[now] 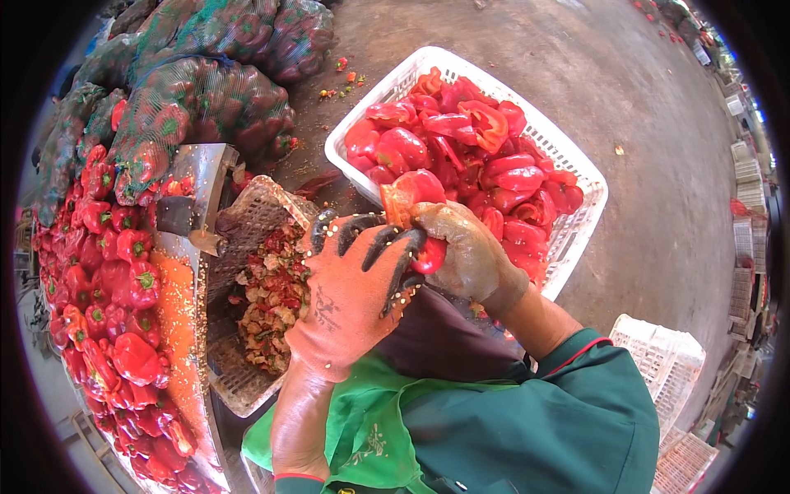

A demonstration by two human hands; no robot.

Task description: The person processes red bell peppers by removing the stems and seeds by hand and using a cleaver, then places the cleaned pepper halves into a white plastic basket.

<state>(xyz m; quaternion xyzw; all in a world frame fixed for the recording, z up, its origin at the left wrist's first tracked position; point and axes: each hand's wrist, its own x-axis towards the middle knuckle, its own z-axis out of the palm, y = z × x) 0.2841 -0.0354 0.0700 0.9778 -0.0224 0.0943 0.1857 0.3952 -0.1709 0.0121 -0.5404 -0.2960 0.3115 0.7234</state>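
Note:
My left hand, in an orange glove with black fingertips, is closed on a cut red bell pepper. My right hand, in a stained tan glove, grips the same pepper from the other side. Part of the pepper shows above the fingers, its pale inside facing left, and another red part shows between the two hands. Pale seeds cling to the left glove. Just beyond the hands stands a white plastic crate with halved and cored red peppers.
Left of me, whole red peppers are heaped beside a seed-strewn metal-edged table. A dirty crate holds cores and scraps. Green mesh sacks of peppers lie at the far left. Another white crate stands at right.

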